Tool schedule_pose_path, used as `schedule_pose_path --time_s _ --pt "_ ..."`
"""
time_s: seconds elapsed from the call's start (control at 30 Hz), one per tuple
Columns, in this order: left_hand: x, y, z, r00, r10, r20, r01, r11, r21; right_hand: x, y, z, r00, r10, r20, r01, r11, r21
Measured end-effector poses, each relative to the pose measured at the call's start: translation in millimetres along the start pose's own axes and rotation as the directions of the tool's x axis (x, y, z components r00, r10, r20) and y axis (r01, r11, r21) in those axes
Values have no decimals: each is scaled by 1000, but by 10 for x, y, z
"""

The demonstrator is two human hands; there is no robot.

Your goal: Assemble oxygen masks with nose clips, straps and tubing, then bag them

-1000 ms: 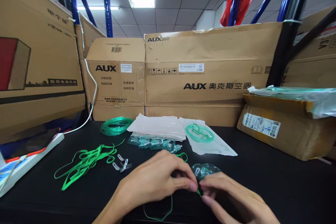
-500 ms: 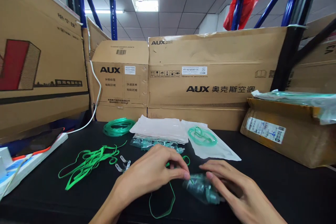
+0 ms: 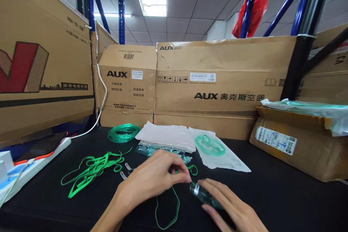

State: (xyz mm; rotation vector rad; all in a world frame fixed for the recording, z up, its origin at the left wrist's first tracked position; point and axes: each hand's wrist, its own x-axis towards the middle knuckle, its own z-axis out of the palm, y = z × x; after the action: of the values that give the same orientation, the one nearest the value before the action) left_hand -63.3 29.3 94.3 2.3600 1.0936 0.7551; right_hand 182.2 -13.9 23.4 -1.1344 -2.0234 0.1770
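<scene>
Mask (image 3: 203,197) under R hand (image 3: 231,203), well frm box edge (image 3: 288,160)

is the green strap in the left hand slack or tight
Slack below the left hand: the green strap curves in an open loop. Whether the short bit beyond the fingertips is tight, I cannot tell.
</scene>
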Motion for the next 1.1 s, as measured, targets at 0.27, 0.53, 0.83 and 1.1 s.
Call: schedule_pose_path --time_s 0.27,0.53,0.83,1.1 --pt "23 62 -7 998 -3 -56 3 1000 -12 261 -245 20 872 476 114 -353 451 819" --pt "38 47 8 999 27 -18 -28 999 -45 172 -201 210 881 445 162 -303 268 915" --pt "26 65 3 1000 19 -13 -19 998 -54 158 -197 177 878 463 121 -289 313 905" --pt "37 57 22 1000 24 -16 -25 998 -63 153 -199 172 886 447 124 -291 327 899"
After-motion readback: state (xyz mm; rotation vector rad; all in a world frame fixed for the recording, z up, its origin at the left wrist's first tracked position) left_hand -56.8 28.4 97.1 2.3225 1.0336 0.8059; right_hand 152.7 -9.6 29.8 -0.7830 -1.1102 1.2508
